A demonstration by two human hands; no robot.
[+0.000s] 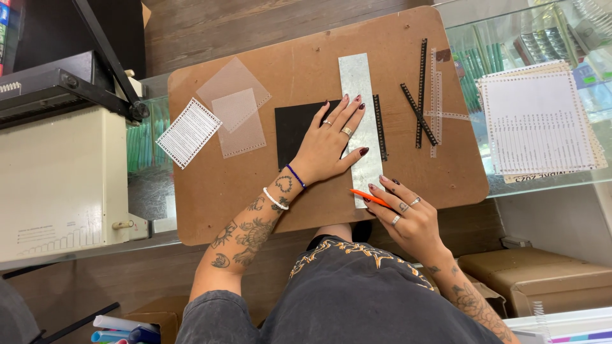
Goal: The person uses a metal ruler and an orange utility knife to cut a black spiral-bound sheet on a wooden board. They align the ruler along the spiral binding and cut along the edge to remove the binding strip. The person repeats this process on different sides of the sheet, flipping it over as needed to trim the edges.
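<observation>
Left hand [331,141] flat, fingers spread, pressing a metal ruler [358,83] down over a black sheet [294,124] near the middle of the brown board [223,185]. Ruler runs from the board's far edge to its near edge. Right hand [408,213] at the near edge, fingers closed around an orange craft knife [370,197], tip at the ruler's right side. Black binding strip [380,127] just right of the ruler; more black strips [420,105] and white perforated offcuts [437,95] toward the right edge. Clear plastic covers [233,102] and a small punched printed sheet [189,132] at the left side. Punched paper stack [539,121] on the glass counter [472,19], off the board's right edge.
</observation>
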